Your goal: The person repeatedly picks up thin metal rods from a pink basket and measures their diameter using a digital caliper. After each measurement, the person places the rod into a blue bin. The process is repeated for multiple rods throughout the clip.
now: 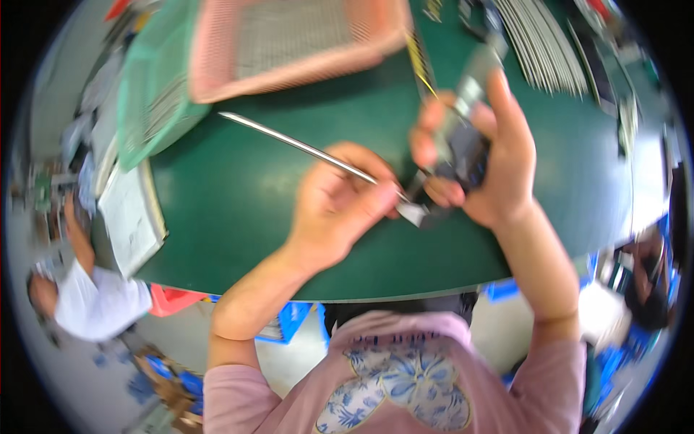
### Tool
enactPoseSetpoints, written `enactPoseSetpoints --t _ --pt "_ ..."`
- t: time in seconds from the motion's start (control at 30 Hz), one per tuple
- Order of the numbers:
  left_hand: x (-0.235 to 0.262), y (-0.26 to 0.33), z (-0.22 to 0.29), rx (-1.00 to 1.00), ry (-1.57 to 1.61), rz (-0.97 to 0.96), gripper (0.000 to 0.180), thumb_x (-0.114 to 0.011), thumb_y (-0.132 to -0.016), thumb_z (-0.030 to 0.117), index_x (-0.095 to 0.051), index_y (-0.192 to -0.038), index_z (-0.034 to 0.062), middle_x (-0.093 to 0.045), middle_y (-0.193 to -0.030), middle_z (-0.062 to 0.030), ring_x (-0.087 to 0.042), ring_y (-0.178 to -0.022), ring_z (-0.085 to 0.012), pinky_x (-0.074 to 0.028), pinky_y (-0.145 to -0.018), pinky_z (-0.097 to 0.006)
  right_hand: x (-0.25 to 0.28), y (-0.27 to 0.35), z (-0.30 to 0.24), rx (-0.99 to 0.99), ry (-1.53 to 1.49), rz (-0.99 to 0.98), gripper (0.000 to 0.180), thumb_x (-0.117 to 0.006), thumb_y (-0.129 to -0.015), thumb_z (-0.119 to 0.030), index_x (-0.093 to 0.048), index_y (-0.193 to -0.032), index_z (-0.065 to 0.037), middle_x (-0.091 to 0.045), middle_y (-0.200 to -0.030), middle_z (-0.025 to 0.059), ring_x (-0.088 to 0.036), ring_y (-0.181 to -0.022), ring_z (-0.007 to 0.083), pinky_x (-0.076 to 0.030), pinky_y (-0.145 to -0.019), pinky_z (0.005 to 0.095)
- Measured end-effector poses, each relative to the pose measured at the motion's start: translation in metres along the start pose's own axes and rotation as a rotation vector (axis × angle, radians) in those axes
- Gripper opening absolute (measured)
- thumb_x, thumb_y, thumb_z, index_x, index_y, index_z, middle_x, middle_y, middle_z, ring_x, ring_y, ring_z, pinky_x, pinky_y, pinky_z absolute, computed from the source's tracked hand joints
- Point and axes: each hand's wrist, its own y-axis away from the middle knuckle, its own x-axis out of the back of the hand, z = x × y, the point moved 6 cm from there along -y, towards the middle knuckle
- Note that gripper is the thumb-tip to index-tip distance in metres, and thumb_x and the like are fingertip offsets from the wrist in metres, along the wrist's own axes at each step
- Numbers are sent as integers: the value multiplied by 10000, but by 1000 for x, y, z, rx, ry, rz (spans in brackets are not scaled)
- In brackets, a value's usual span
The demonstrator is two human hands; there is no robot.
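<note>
My left hand pinches a thin, shiny metal rod between thumb and fingers. The rod slants across the middle of the table, its narrow pointed end toward the baskets. Its other end, by my left fingertips, looks flat and pale. In my right hand is a grey and black caliper, smeared by motion, with my fingers wrapped round its dark body. The caliper's lower end is close to the rod's flat end; whether they touch I cannot tell.
On the green table a pink basket and a green basket hold thin rods. Papers lie at the left edge. Many slim metal rods are lined up at the back right. Another person is at the left.
</note>
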Motion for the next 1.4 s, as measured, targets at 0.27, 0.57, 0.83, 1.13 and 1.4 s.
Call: enactPoseSetpoints --t 0.27,0.57,0.83,1.13,1.4 --pt "40 -7 40 -212 88 167 149 -599 -813 125 -494 -893 54 -562 -808 -45 -585 -739 -136 -478 -629 -254 -5 31 -13 -78 218 273 568 -251 -856 -547 -497 -849 -35 -535 -665 137 -382 -350 174 -337 -347 285" --pt "249 1 130 -106 -1675 753 106 -539 -762 107 -545 -785 3 -588 -806 -101 -572 -721 -233 -453 -628 -317 2 21 -12 -87 154 266 533 -304 -844 -538 -490 -861 -39 -535 -681 132 -372 -349 167 -323 -362 293" --pt "269 -44 76 100 -2239 292 86 -588 -584 4 -623 -655 36 -609 -741 -143 -603 -720 -320 -491 -613 -387 11 22 -17 -84 137 210 519 -344 -838 -510 -483 -930 -19 -526 -724 155 -407 -384 175 -351 -386 319" --pt "122 -123 122 -165 -1564 254 166 -566 -729 189 -603 -738 28 -593 -739 -168 -578 -709 -323 -444 -615 -404 15 26 -20 -199 -23 122 459 -455 -804 -424 -510 -949 8 -556 -760 187 -418 -431 171 -374 -399 265" --pt "18 -196 30 363 -1883 -186 586 -382 -810 514 -659 -799 -2 -621 -823 -210 -603 -805 -347 -469 -719 -406 12 29 -13 -206 116 143 371 -410 -835 -375 -521 -887 -25 -571 -698 103 -435 -371 135 -357 -350 239"
